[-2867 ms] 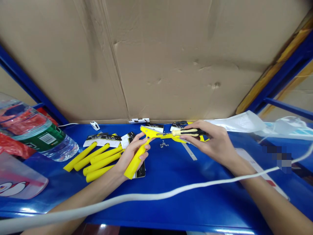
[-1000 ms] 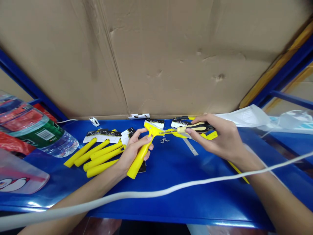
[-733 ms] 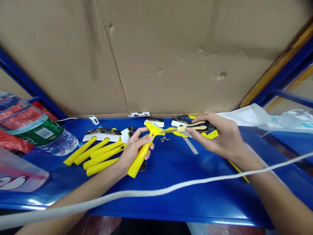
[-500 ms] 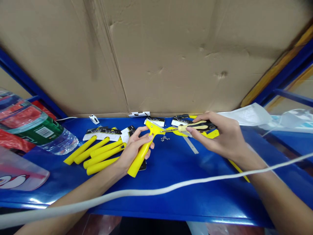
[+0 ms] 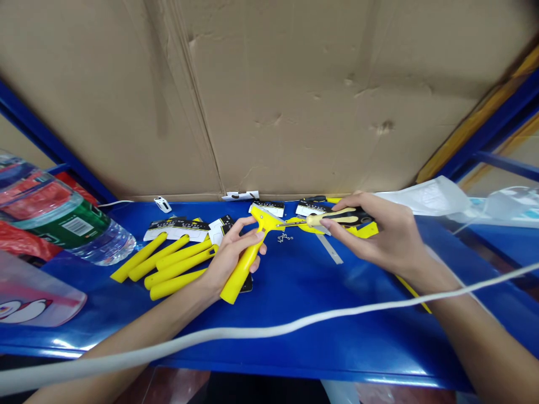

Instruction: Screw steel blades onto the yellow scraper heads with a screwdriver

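My left hand [image 5: 233, 247] is closed round a yellow scraper [image 5: 244, 266], its wide head up and its handle slanting down toward me. In my right hand [image 5: 383, 230] is a screwdriver [image 5: 337, 217] with a cream and black handle, held level. Its shaft points left and the tip meets the right side of the scraper head; whether it sits in a screw I cannot tell. Below the tip, small screws or nuts [image 5: 284, 238] lie scattered on the blue shelf [image 5: 303, 297]. A flat metal blade strip [image 5: 329, 248] rests right of them.
Several yellow handles [image 5: 168, 269] lie beside my left forearm, with black-and-white cards [image 5: 179, 230] behind. A water bottle [image 5: 76, 224] and a translucent cup [image 5: 42, 297] stand at left. A white cable [image 5: 269, 328] crosses in front of my arms. Cardboard [image 5: 295, 101] walls the back.
Almost nothing differs. Both hands keep their holds, and the screwdriver tip stays at the scraper head; the whole view has shifted very slightly.
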The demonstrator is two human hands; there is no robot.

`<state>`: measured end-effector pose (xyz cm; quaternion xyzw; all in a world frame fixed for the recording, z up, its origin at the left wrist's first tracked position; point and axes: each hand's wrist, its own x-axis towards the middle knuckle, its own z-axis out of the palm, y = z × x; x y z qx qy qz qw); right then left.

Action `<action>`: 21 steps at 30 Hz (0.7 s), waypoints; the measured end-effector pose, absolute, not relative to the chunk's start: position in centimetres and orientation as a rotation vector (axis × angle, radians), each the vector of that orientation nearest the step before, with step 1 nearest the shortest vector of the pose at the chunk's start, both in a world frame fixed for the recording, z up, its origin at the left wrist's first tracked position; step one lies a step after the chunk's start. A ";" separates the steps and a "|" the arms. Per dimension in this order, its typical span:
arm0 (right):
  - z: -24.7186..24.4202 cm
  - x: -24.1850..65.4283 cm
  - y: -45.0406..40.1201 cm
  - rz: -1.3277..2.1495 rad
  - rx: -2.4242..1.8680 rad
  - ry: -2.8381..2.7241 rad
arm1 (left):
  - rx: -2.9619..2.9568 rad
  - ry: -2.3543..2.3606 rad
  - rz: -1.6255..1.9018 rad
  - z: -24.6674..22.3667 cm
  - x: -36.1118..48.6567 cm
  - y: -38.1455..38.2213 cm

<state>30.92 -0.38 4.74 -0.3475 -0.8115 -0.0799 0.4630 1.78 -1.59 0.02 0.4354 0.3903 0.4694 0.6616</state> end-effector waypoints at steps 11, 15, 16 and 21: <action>4.8 30.8 -0.5 -0.211 -0.842 -1.996 | 0.946 0.881 1.073 0.1 1.7 -1.7; 4.7 30.9 -0.5 -0.188 -0.848 -2.005 | 0.939 0.884 1.077 0.1 1.8 -1.7; 4.7 30.9 -0.5 -0.182 -0.853 -2.007 | 0.947 0.884 1.074 0.1 1.8 -1.7; 4.6 30.8 -0.4 -0.212 -0.831 -2.004 | 0.978 0.882 1.067 0.0 1.8 -1.6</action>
